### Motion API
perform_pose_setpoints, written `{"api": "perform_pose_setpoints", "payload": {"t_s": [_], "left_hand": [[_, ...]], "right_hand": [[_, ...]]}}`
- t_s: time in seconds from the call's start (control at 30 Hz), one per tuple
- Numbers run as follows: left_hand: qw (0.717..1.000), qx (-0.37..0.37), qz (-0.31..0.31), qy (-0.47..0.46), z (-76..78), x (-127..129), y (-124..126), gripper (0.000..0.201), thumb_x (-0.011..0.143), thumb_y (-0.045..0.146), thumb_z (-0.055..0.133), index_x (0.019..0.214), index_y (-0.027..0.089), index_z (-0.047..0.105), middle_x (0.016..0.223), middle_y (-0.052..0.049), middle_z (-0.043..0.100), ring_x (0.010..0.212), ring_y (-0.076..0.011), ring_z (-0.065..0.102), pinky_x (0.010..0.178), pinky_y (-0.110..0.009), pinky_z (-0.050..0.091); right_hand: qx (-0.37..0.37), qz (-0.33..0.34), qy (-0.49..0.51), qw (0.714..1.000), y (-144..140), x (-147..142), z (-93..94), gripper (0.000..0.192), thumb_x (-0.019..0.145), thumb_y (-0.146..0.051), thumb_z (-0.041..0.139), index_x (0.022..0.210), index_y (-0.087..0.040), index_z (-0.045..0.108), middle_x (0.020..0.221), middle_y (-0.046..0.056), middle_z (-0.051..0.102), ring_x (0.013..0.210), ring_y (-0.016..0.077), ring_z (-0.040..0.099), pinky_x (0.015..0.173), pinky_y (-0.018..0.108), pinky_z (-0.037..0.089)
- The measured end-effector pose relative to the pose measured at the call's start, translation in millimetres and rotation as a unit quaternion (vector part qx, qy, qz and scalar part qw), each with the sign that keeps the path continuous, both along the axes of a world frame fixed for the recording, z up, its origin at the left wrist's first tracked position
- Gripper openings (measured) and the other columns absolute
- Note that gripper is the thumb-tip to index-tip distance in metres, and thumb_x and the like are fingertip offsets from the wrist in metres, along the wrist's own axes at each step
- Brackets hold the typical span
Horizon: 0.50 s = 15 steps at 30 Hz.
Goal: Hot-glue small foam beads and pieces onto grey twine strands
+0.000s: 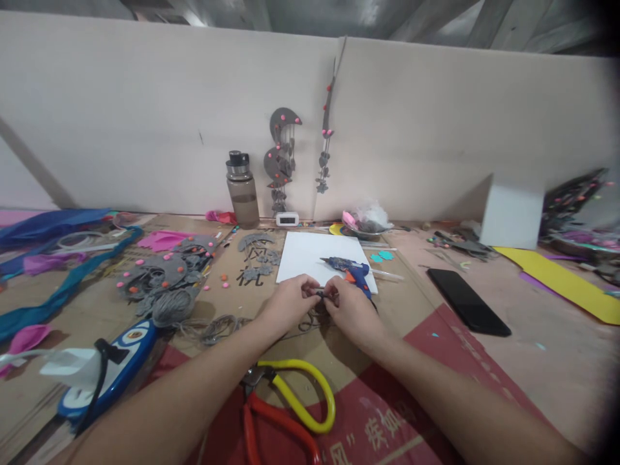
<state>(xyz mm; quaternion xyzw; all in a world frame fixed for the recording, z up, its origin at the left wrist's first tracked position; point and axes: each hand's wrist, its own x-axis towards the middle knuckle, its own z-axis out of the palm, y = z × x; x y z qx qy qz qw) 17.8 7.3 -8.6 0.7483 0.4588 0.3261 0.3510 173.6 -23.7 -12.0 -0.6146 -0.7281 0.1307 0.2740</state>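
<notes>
My left hand (pixel 293 302) and my right hand (pixel 352 311) meet over the cardboard, fingertips pinched together on a small dark grey piece (pixel 319 294). The fingers cover most of it, so its kind is unclear. Thin grey yarn (pixel 220 329) runs in loose loops beneath and left of the hands, from a yarn ball (pixel 173 307). Just beyond my right hand, a blue glue gun (pixel 357 272) lies on a white board (pixel 307 248). Scissors (pixel 310 385) with one yellow and one red handle lie between my forearms.
Grey felt pieces with coloured dots (pixel 167 274) lie at left, near a blue-and-white power strip (pixel 128 355). A bottle (pixel 243 197) stands by the wall, where felt moon hangings (pixel 282 123) hang. A phone (pixel 467 302) and yellow sheet (pixel 566 281) lie right.
</notes>
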Motion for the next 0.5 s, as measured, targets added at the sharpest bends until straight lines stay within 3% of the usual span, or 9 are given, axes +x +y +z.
{"api": "perform_pose_setpoints", "payload": {"t_s": [0.3, 0.5], "left_hand": [[0.997, -0.011, 0.017, -0.07, 3.6, -5.4, -1.8, 0.011, 0.069, 0.024, 0.061, 0.075, 0.016, 0.066, 0.072, -0.002, 0.067, 0.067, -0.0142, 0.058, 0.066, -0.026, 0.045], [0.981, -0.118, 0.049, -0.144, 6.4, -7.9, -5.1, 0.022, 0.07, 0.034, 0.063, 0.081, 0.015, 0.062, 0.061, -0.001, 0.063, 0.047, -0.0097, 0.052, 0.044, -0.021, 0.039]], "right_hand": [[0.031, 0.014, 0.096, 0.995, -0.8, -1.3, 5.4, 0.01, 0.079, -0.019, 0.052, 0.089, -0.019, 0.054, 0.076, 0.0, 0.061, 0.062, 0.0116, 0.053, 0.057, 0.023, 0.036], [0.055, 0.014, 0.113, 0.992, -3.1, -3.9, 9.6, 0.009, 0.08, -0.021, 0.052, 0.088, -0.019, 0.055, 0.074, 0.0, 0.061, 0.065, 0.012, 0.053, 0.06, 0.024, 0.038]]}}
